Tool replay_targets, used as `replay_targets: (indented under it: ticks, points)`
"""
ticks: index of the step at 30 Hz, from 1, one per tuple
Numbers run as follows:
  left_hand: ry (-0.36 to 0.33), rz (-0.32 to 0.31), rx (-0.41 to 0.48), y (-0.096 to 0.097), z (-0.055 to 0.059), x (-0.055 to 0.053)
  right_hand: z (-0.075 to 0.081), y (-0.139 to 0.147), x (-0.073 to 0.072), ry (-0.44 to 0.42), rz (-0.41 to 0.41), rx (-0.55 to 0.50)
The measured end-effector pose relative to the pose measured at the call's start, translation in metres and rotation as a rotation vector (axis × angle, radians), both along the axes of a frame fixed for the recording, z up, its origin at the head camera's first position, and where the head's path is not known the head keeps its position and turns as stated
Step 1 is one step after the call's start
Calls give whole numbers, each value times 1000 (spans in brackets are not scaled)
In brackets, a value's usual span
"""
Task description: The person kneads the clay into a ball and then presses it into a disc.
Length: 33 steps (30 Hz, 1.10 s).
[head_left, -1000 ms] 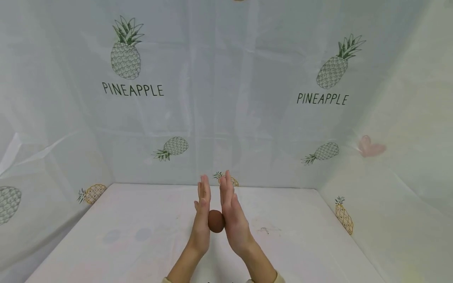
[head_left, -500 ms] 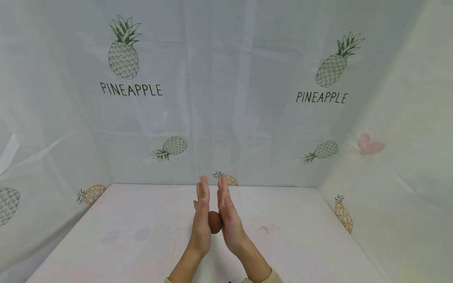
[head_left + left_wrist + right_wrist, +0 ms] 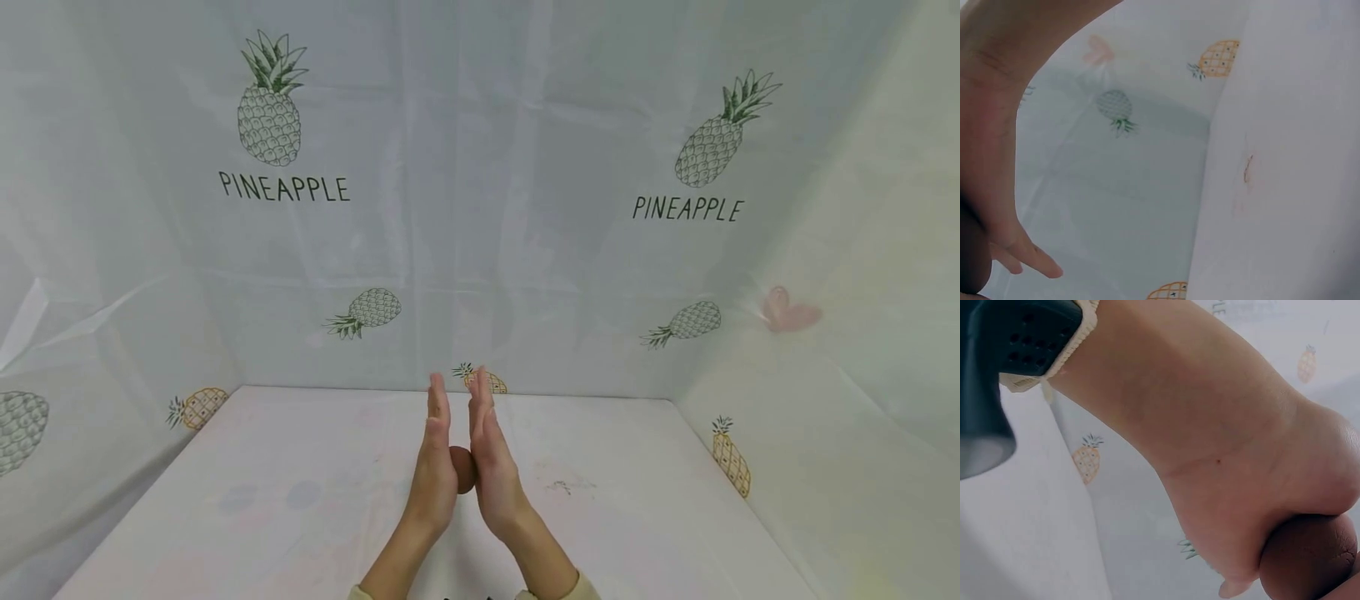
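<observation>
A brown ball (image 3: pixel 465 471) is pressed between two palms over the table's middle in the head view. Fine cracks mark the surface of this clay-like ball (image 3: pixel 1307 556) in the right wrist view. My left hand (image 3: pixel 437 462) stands on edge, fingers straight and pointing away, and its palm covers the ball's left side. Opposite it, my right hand (image 3: pixel 493 475) lies flat against the ball's right side with straight fingers. The fingertips of both hands stay apart. In the left wrist view only a dark part of the ball (image 3: pixel 972 259) shows at the lower left.
The white table (image 3: pixel 300 533) has faint printed spots and a small brownish smudge (image 3: pixel 562 487). Pale sheeting (image 3: pixel 480 208) printed with pineapples hangs behind it and along both sides. A dark wrist camera (image 3: pixel 1035 344) sits at a cream cuff in the right wrist view.
The palms slide slightly against each other, with the ball still between them. My left hand has shifted a little right and now hides more of the ball; its fingers look more closely lined up.
</observation>
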<state>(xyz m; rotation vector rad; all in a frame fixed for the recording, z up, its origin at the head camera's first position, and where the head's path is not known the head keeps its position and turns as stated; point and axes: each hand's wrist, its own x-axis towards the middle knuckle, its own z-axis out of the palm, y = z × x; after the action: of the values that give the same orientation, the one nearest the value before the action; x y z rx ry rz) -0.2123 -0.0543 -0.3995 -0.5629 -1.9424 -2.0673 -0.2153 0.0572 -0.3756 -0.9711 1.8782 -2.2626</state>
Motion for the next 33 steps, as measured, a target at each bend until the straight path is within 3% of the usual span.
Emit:
replay_targets:
  ticks: [2,7,20,25,33]
  points:
    - [14,7,-35,0,-1,0,1,1,-1,1,-7,-7]
    - [52,97,-117,1,-3,-1,1,1,-2,1,-13,-15]
    - [88,106,-109,-9,-6,-9,1,5,-6,-42,-85,-17]
    - [109,121,-171,-23,-6,-13,2,12,-11,-54,-133,44]
    - [131,181,-359,-65,-10,-17,8,36,-15,-4,-149,198]
